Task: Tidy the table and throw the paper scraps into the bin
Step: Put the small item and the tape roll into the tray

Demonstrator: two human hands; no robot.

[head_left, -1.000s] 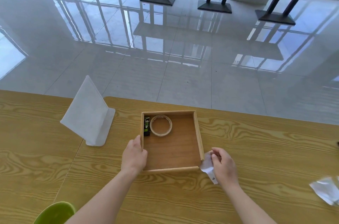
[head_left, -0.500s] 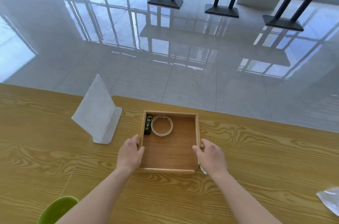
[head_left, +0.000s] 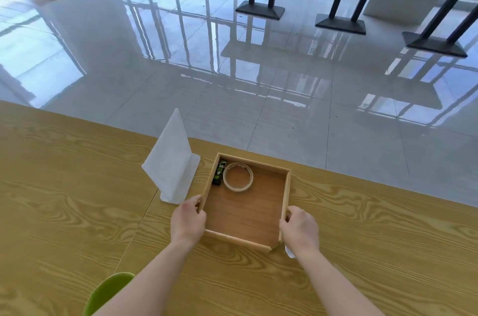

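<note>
A square wooden tray sits near the far edge of the wooden table. Inside it, at the back left, lie a roll of clear tape and a small black and green lighter. My left hand grips the tray's left wall near the front corner. My right hand grips its right wall. A white paper scrap peeks out under my right hand, mostly hidden by it.
A white acrylic sign stand stands just left of the tray. A green chair back shows at the bottom left. Beyond the table edge lies a glossy tiled floor with black table bases.
My right hand left off handling the paper scrap and took hold of the tray's right wall. The tray shifted and turned slightly. The view moved, and the crumpled paper at the right edge is out of frame.
</note>
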